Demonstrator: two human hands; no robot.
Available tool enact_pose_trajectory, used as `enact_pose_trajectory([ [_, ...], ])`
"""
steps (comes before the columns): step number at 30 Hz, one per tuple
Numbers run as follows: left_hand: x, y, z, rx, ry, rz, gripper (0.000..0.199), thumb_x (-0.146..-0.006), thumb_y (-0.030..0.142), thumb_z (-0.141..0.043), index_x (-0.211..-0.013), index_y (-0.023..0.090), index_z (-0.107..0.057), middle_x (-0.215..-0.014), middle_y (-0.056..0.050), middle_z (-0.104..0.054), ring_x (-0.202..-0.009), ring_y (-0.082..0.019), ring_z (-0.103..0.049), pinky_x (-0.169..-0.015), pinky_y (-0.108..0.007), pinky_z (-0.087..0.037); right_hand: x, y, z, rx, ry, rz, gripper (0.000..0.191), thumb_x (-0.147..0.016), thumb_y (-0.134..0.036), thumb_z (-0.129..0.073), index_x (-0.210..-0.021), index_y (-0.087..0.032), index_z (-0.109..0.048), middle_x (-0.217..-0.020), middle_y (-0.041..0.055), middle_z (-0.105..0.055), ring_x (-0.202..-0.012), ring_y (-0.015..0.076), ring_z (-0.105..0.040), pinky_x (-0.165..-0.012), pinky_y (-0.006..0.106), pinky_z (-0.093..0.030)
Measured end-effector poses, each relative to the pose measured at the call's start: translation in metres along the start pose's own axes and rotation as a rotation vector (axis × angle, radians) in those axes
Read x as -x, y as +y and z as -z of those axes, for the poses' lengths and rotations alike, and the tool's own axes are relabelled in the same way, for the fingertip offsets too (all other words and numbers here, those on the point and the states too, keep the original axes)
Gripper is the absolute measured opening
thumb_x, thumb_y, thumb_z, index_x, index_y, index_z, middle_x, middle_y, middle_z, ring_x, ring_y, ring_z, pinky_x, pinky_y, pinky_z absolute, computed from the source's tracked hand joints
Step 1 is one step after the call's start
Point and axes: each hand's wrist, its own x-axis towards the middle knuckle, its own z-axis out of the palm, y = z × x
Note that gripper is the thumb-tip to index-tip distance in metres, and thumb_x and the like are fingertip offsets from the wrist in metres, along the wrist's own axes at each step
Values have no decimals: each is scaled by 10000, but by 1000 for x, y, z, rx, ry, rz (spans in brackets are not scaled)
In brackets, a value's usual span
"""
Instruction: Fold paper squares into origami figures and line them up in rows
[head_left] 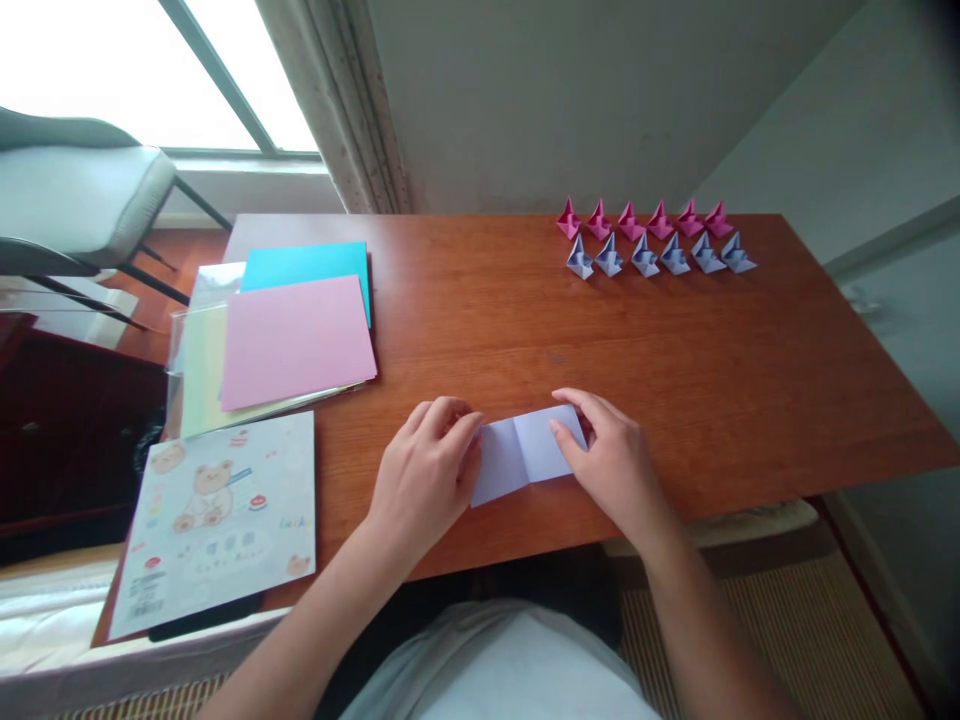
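A small pale lavender paper [531, 450] with a crease down its middle lies between my hands near the table's front edge. My left hand [439, 455] pinches its left end, fingers curled and thumb pressed in. At the other end, my right hand [604, 440] has its thumb on top of the paper and its fingers behind the right edge.
Pink folded figures [660, 220] and pale blue ones [675, 256] form two rows at the table's [480, 320] back right. Pink sheets [300, 340], a turquoise sheet [322, 265] and a bear-printed pad [225, 520] lie at the left. A chair [82, 200] stands beyond.
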Motion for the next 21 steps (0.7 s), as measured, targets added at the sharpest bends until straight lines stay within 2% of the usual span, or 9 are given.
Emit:
enact_pose_trajectory([
  [2,0,6,0,-96,-17,-70,205,-970,191,-524,-1099,182,-683,-1047,-97,-654,-936,-244,-600,-815,-379,-528,1,0,-2,41,-8,23,275,-916,-205,-597,-1181,-182,-667,-1165,113,-740,-1038,282,-704,-894,425,-558],
  [8,-1,21,1,-296,-196,-260,263,-953,174,-546,-1198,133,-633,-947,-85,-626,-841,-234,-574,-722,-367,-505,5,4,-6,90,-17,56,282,-933,-207,-570,-1202,-183,-655,-1135,116,-743,-1017,288,-709,-871,429,-565],
  [13,2,21,-2,-361,-288,-307,350,-973,141,-475,-1308,94,-564,-960,-90,-617,-859,-239,-580,-704,-373,-498,6,6,-4,53,-3,93,274,-926,-197,-576,-1188,-194,-657,-1104,116,-746,-989,289,-714,-840,428,-575],
  [21,3,18,-2,-429,-308,-354,387,-997,123,-419,-1372,68,-500,-931,-86,-607,-825,-225,-581,-634,-370,-450,7,6,-1,15,-1,102,272,-923,-194,-594,-1188,-213,-652,-1082,98,-746,-972,273,-713,-842,412,-571],
])
